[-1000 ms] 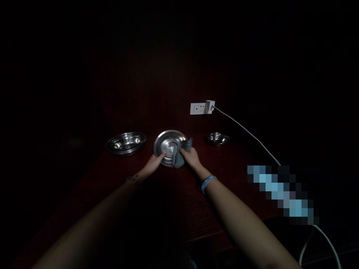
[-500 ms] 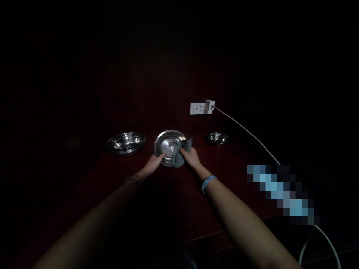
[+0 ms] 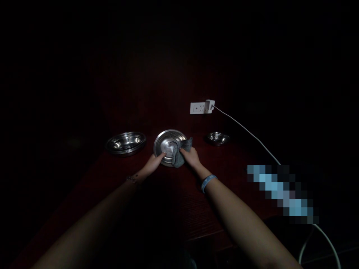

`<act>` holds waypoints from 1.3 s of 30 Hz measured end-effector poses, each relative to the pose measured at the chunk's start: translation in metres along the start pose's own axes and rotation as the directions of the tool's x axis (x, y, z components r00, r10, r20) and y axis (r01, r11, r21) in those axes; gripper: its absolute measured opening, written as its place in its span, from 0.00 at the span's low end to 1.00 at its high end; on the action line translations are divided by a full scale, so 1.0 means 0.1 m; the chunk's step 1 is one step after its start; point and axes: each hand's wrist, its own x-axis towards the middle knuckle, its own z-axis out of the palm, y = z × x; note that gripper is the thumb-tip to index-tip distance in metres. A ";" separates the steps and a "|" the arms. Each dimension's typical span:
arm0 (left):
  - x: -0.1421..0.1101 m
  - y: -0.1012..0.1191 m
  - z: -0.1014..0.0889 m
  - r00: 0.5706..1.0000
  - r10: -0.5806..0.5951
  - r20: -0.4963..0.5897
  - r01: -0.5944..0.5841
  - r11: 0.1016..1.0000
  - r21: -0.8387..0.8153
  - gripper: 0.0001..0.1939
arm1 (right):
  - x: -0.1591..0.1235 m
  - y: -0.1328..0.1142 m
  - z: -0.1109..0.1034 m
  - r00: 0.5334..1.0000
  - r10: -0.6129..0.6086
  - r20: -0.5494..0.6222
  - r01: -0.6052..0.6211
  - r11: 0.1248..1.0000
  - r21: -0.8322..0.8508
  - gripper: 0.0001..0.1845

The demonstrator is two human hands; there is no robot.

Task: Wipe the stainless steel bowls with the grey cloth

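Bowl (image 3: 162,138), steel, mid-counter (image 3: 202,220), tilted w/ inner face in view. L hand (image 3: 151,165): holding bowl's near-L edge, thumb inside, prob. to steady it. R hand (image 3: 192,157): gripping grey cloth (image 3: 179,155) vs. bowl's R side, thumb on top, prob. so cloth won't slip. Fingers underneath hidden. Dish stack (image 3: 126,146) L, small dish (image 3: 218,138) R; both well apart, prob. leaving elbow rm.

Nothing has visibly changed over the last second.

Both hands (image 3: 152,165) (image 3: 193,158) forward, thumbs (image 3: 162,155) uppermost
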 end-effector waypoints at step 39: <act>0.02 -0.04 -0.01 0.999 0.041 0.000 -0.041 0.999 0.014 0.23 | -0.01 0.00 0.00 1.000 -0.005 -0.004 0.005 1.000 -0.020 0.09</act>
